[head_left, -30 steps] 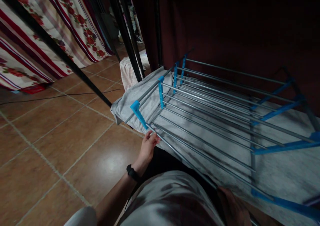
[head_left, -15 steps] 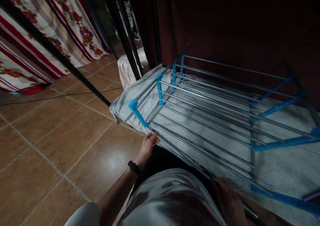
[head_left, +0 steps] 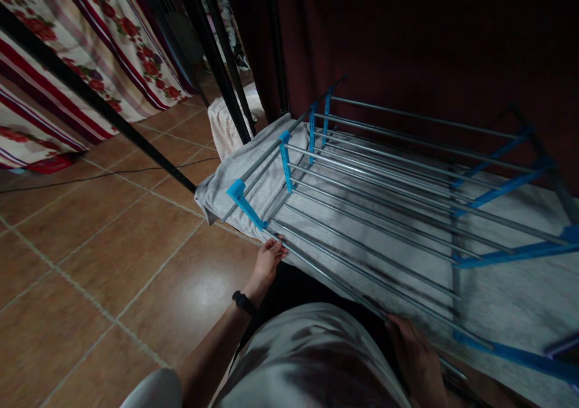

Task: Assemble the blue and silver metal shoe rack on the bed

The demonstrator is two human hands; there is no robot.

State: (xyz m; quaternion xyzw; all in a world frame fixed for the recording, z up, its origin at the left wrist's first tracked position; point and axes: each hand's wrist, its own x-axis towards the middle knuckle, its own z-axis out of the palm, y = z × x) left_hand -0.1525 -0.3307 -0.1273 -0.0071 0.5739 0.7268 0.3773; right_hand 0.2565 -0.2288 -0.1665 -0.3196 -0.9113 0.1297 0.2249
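Observation:
A rack of grey metal rods and blue plastic brackets [head_left: 244, 200] lies on a grey cloth, tilted across my lap. My left hand [head_left: 269, 256], with a black band on the wrist, is closed around the near metal rod [head_left: 323, 272]. It grips close to where that rod meets the lowest corner of the left front bracket. Lower right, my right hand [head_left: 416, 354] is closed on the same rod near its other end, which sticks out past the hand. Shadow and the hand's own back hide some of its fingers.
Under the rack, the grey cloth [head_left: 511, 299] covers a low surface. Black poles [head_left: 113, 116] slant at the left, before a flowered curtain [head_left: 136, 40]. A thin dark cable [head_left: 136, 170] crosses the tiled floor. Dark red fabric [head_left: 407, 46] hangs behind the rack.
The view has shifted slightly, so the rack and background sit a little further left. Both hands keep their hold on the rod.

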